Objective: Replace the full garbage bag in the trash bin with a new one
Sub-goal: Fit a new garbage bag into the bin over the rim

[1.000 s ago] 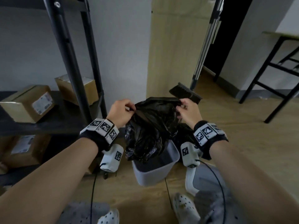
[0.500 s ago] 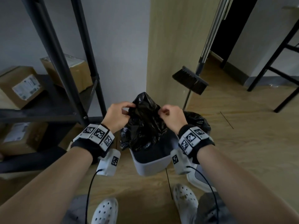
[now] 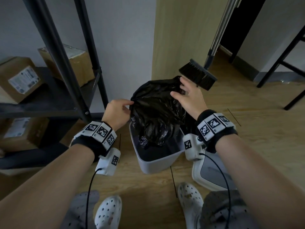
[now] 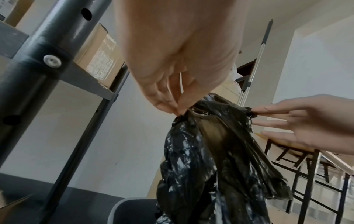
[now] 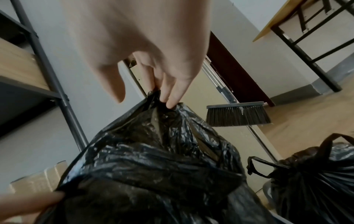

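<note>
A new black garbage bag (image 3: 156, 109) hangs over the grey trash bin (image 3: 156, 164), its bottom dipping inside. My left hand (image 3: 129, 104) pinches the bag's left rim between thumb and fingertips (image 4: 178, 112). My right hand (image 3: 179, 90) holds the far right rim, caught between straight fingers (image 5: 164, 101) with the thumb apart. The mouth of the bag is stretched between both hands. The full garbage bag (image 5: 316, 178), tied shut, sits on the floor to the right of the bin; in the head view my right wrist hides most of it.
A broom (image 3: 198, 76) leans on the wooden panel just behind my right hand. The bin's lid (image 3: 212, 176) lies on the floor at the right. A black metal shelf (image 3: 66, 66) with cardboard boxes (image 3: 19, 78) stands left. Table legs (image 3: 283, 63) stand far right.
My hands have moved apart and pulled the bag's mouth wider. The right hand went up and right toward the broom and its fingers have straightened.
</note>
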`<state>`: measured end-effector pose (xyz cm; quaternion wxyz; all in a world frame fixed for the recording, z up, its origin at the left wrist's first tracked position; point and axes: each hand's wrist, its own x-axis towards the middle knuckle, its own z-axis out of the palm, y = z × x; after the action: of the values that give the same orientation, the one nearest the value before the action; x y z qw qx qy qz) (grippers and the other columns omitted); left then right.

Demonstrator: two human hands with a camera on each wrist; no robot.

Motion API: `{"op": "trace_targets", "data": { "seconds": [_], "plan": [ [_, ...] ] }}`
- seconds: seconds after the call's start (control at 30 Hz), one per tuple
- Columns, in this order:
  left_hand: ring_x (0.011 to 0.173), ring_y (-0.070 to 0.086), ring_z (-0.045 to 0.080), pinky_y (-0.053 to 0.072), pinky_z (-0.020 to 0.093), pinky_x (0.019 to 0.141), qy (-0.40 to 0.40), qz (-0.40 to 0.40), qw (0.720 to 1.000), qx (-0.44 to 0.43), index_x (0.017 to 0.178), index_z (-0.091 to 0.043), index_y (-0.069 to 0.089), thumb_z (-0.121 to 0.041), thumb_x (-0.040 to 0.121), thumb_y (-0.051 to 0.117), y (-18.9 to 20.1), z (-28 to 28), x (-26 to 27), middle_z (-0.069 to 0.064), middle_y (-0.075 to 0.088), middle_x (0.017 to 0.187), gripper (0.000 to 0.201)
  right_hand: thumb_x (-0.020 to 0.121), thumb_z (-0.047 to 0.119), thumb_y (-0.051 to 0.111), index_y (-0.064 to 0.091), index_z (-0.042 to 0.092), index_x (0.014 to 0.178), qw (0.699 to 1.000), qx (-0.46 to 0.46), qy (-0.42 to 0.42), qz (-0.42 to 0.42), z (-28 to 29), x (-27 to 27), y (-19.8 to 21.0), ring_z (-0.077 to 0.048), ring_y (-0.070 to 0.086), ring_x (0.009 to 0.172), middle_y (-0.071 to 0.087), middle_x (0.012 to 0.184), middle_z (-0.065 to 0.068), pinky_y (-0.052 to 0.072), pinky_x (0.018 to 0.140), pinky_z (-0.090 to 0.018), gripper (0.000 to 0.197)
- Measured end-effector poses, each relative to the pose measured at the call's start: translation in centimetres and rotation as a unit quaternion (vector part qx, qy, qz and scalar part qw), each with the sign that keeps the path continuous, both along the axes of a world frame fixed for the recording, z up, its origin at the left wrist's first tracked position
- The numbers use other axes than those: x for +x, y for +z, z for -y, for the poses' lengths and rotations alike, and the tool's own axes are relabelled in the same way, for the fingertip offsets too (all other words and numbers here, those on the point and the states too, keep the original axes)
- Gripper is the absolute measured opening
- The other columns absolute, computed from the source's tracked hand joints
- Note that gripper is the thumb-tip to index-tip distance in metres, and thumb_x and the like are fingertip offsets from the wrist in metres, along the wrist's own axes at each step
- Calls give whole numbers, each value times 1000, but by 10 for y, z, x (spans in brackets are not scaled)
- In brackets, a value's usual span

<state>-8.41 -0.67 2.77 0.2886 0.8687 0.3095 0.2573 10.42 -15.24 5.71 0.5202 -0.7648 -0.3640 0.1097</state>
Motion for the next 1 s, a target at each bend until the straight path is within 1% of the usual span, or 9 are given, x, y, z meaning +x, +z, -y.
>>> {"op": "trace_targets", "data": {
  "seconds": [0.07,0.17,0.27,0.37,0.47,0.57,0.7,0.87,1.0],
  "plan": [
    [93,66,23,51,30,89,-1,29,1000,-3,113,-6,67,-9,87,58,4,4,3,9,69,111,27,80,40,69,24,21,148,999,-14,10,47,1,-4,-2,-15,20,144,16,159,2,21,117,-34,84],
    [78,62,11,49,21,77,7,80,997,3,109,-14,69,-26,79,72,11,8,6,-8,63,97,32,66,57,74,26,33,146,989,-70,33,130,1,-14,-5,-22,2,147,-1,159,0,11,116,-42,96],
    [72,60,7,49,18,76,13,120,993,6,105,-18,71,-22,75,76,16,10,7,-10,62,92,31,61,56,78,28,33,144,956,-192,34,221,-3,-21,-17,-31,-4,145,-5,158,-5,8,116,-50,100],
    [70,60,4,51,14,74,0,132,991,11,98,-16,72,-10,78,72,17,9,7,-10,63,91,21,77,34,70,50,20,131,946,-211,-12,245,-8,-15,-30,-34,17,141,21,153,-11,20,113,-48,59],
    [72,63,12,54,25,74,13,133,991,2,84,-17,66,-3,79,68,14,3,3,-2,67,91,15,85,13,57,67,10,111,975,-110,-71,182,-9,-5,-33,-32,49,120,56,126,-14,36,99,-31,28],
    [72,61,12,49,27,73,12,76,996,-37,94,-17,52,-1,79,65,11,0,-2,-1,67,93,26,88,9,53,67,9,105,985,-66,-94,127,-5,1,-21,-26,57,107,63,114,-12,37,87,-22,21],
    [79,56,13,44,24,75,-35,-88,995,-8,116,-15,61,-3,83,57,5,-2,-4,-2,63,91,35,89,15,56,71,15,101,977,-93,-80,172,1,6,-9,-24,49,110,53,110,-6,31,100,-25,19],
    [84,56,20,43,26,75,-25,-158,987,32,103,-14,71,-14,87,53,6,0,-5,6,65,96,24,90,16,56,70,16,106,976,-113,-77,168,15,12,-1,-21,53,103,55,111,-7,38,90,-24,21],
    [93,55,18,43,22,76,-139,-228,961,-78,95,-6,71,-3,82,52,9,16,1,2,59,93,23,87,2,55,71,8,100,996,-54,-14,65,26,5,11,-5,59,79,64,91,1,51,78,-19,21]
  ]
}}
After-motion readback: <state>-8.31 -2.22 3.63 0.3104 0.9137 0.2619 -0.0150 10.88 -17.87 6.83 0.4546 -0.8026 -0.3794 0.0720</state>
